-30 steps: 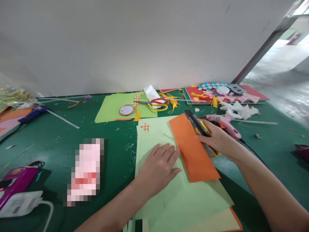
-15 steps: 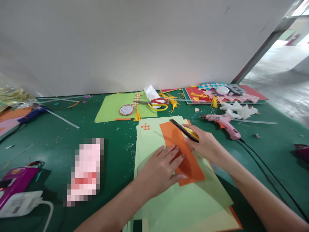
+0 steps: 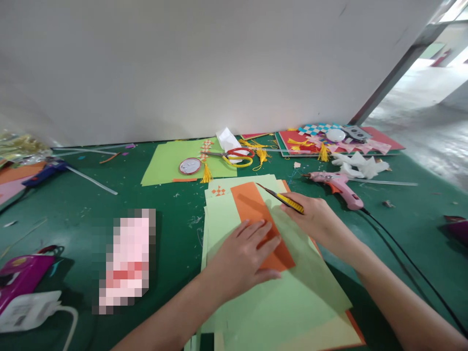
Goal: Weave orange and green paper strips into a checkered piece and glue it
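Note:
An orange paper strip [image 3: 252, 204] lies slanted on a stack of pale green sheets [image 3: 292, 307]. My left hand [image 3: 248, 253] lies flat on the strip's lower half with its fingers spread. My right hand [image 3: 314, 214] is closed around a yellow and black craft knife [image 3: 290, 201], just right of the strip. The knife's tip points up and left, close to the strip's upper right corner. Small orange cut-out pieces [image 3: 218, 191] sit at the top left of the green stack.
Behind the stack are red and yellow scissors [image 3: 239, 157], a round tin [image 3: 190, 166] and a light green sheet [image 3: 161, 163]. At the right lies a pink glue gun [image 3: 340, 186] with a black cable. A purple device [image 3: 27, 275] stands at the left.
The orange strip has shifted slightly left, its right edge now apart from my right hand. My right hand has turned the knife, so its yellow side shows more.

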### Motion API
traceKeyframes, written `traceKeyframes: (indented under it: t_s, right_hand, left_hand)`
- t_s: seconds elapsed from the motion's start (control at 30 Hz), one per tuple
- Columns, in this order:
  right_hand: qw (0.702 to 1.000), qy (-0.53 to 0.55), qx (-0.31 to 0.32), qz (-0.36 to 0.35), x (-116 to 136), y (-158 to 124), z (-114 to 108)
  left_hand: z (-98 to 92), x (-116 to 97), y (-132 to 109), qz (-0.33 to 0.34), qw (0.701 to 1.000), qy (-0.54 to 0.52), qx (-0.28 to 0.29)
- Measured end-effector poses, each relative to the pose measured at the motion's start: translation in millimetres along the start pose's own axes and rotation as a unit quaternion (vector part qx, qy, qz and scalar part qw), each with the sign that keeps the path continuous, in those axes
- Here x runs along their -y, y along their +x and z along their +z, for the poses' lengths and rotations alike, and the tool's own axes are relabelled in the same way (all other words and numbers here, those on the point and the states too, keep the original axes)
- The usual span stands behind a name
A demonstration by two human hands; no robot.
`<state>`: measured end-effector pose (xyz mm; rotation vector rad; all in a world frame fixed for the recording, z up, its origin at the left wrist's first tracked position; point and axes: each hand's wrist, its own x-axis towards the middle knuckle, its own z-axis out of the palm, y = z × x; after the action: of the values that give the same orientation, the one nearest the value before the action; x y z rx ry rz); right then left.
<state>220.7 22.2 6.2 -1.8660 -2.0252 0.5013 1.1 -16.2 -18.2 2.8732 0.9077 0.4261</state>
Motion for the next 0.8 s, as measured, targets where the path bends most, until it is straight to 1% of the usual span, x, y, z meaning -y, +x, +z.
traceKeyframes:
  t_s: [0.03, 0.13, 0.23, 0.33, 0.5, 0.63, 0.73, 0.8]
  right_hand:
    - [1.0, -0.002, 0.001, 0.002, 0, 0, 0]
    - [1.0, -0.018, -0.004, 0.003, -1, 0, 1]
    - [0.999, -0.04, -0.017, 0.002, -3, 0, 3]
    - [0.999, -0.047, -0.022, 0.0, -4, -1, 6]
    - [0.998, -0.053, -0.02, -0.004, -6, -1, 7]
    - [0.998, -0.041, -0.022, -0.035, -9, -2, 2]
    - [0.996, -0.026, -0.062, -0.067, -12, -11, -6]
    - [0.992, -0.014, -0.087, -0.086, -14, -23, -11]
  left_hand:
    - [0.0, 0, -1, 0.006, 1.0, -0.005, 0.015]
    - [-2.4, 2, -2, -0.006, 0.998, -0.025, 0.049]
    - [-6.6, 5, -3, -0.011, 0.997, -0.047, 0.063]
    - [-10.5, 6, -5, -0.016, 0.997, -0.051, 0.055]
    - [-15.8, 4, -2, -0.03, 0.999, -0.028, 0.033]
    - [-12.9, 8, 0, -0.015, 1.0, -0.02, 0.006]
    - [-7.1, 13, -3, -0.02, 1.0, -0.017, -0.005]
    - [-3.6, 16, -5, -0.03, 0.999, -0.013, -0.01]
